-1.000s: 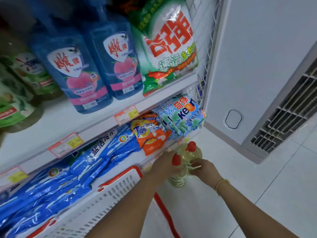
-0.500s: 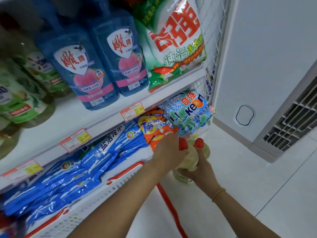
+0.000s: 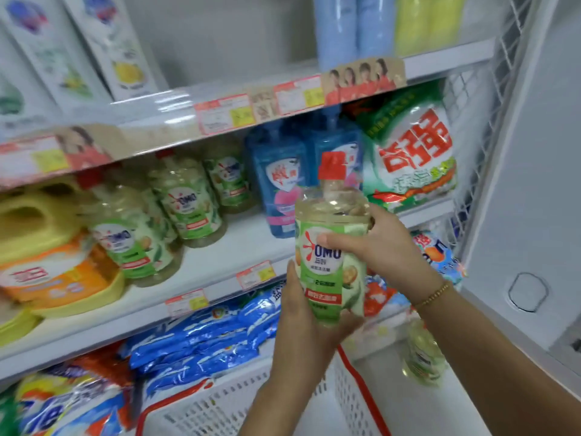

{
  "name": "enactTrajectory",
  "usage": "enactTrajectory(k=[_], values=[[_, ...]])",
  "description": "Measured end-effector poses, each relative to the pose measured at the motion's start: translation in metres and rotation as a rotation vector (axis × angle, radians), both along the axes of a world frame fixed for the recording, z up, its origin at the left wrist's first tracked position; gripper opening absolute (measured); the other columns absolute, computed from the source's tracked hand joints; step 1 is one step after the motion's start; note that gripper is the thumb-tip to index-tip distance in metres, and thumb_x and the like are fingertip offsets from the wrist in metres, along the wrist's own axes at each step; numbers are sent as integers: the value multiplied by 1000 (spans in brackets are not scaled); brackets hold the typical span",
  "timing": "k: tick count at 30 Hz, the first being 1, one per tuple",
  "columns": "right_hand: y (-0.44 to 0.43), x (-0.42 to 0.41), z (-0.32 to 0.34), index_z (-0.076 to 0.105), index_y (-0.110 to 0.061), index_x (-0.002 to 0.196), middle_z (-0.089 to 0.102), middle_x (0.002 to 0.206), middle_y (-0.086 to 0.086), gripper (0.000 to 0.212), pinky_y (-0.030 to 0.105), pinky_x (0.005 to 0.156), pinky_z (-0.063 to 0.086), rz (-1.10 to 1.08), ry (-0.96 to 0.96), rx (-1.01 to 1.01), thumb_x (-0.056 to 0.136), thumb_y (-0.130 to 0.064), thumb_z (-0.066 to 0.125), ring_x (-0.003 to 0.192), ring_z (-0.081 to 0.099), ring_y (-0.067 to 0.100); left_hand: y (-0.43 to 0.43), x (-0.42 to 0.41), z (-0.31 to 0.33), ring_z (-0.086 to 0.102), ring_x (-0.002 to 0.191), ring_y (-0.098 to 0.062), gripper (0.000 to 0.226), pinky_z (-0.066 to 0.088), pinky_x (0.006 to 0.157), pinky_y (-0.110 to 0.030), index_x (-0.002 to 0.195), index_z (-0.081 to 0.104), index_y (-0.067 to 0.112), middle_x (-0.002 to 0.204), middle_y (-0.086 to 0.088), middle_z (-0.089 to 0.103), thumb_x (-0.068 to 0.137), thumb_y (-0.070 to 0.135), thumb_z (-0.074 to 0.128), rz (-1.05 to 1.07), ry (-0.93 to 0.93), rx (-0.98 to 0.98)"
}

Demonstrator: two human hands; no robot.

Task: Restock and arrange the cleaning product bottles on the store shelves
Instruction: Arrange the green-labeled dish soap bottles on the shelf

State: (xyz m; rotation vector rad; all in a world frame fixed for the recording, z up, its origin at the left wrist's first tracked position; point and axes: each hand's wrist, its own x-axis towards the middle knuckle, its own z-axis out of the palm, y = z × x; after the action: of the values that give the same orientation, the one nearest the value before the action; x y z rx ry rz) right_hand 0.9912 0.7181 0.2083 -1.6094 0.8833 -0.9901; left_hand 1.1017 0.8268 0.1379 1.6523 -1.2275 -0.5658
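Note:
I hold a clear yellowish OMO bottle (image 3: 331, 247) with a red cap and green label upright in front of the middle shelf (image 3: 220, 262). My left hand (image 3: 308, 316) cups its base and lower side from below. My right hand (image 3: 374, 243) grips its upper body from the right, thumb across the label. Several matching OMO bottles (image 3: 185, 196) stand on the middle shelf to the left. Another such bottle (image 3: 423, 354) stands on the floor under my right forearm.
Two blue detergent bottles (image 3: 279, 180) and a green-white powder bag (image 3: 412, 152) fill the shelf's right end. Yellow-orange tubs (image 3: 47, 247) sit at left. Blue refill bags (image 3: 201, 335) lie on the lower shelf. A white basket (image 3: 239, 401) with red trim stands below.
My hands were down at the two bottles on the floor. One bottle has come up to the middle shelf's height in both hands, and the view has tilted upward; the other stays on the floor.

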Motion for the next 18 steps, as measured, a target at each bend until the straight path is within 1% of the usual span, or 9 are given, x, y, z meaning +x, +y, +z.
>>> enactTrajectory(k=[2,4,7,10,12,14,15,17,18], values=[[7,27,5,71,-31,87,74,82,-17,37,24,74,56,34,36,-5,56,-31,90,78,69,-1,2,14,-7,60,111,-7,113,55,88,-38,141,30,40,125,10,57,44,50,86,135,10,-17],[10,52,6,73,-30,87,74,81,-16,38,27,76,57,67,76,9,54,-36,90,78,70,1,7,30,-3,58,110,-4,118,54,88,-36,143,26,38,127,11,55,41,57,81,207,0,-9],[12,84,8,74,-29,89,74,82,-14,43,31,78,58,88,111,39,52,-44,89,79,70,4,12,55,12,60,104,-5,109,55,84,-33,137,30,39,122,10,57,44,51,83,244,-41,17],[10,109,16,72,-27,81,74,81,-11,30,30,76,57,94,30,91,59,-42,86,78,71,7,8,89,33,61,95,-5,96,53,75,-28,128,36,36,109,12,60,47,41,87,245,-74,50],[5,122,21,71,-21,89,75,85,-6,25,27,74,57,115,5,121,71,-36,81,79,71,9,2,108,48,64,88,-4,81,52,73,-25,120,43,31,101,13,64,54,30,90,225,-5,80],[1,129,23,67,-14,105,73,95,-2,24,18,69,55,204,-53,148,83,-22,72,80,69,7,-7,124,55,67,76,-2,51,54,70,-21,102,53,30,86,14,71,66,17,86,180,136,70],[-1,131,21,64,-14,112,72,101,-1,26,15,69,53,263,-97,154,86,-15,68,84,68,5,-13,130,56,68,74,0,42,53,67,-16,97,56,29,82,14,72,71,10,82,160,203,46],[-7,129,12,60,-18,117,68,105,-6,30,10,73,51,305,-119,120,88,-10,64,89,65,-2,-29,141,52,70,81,-3,41,52,67,-13,104,60,25,90,9,74,74,8,80,161,295,-15],[-11,126,4,60,-20,117,67,105,-8,30,10,75,50,278,-92,78,88,-12,65,91,63,-5,-37,146,51,70,86,-6,48,53,69,-14,112,59,21,97,5,74,71,12,83,168,320,-40]])
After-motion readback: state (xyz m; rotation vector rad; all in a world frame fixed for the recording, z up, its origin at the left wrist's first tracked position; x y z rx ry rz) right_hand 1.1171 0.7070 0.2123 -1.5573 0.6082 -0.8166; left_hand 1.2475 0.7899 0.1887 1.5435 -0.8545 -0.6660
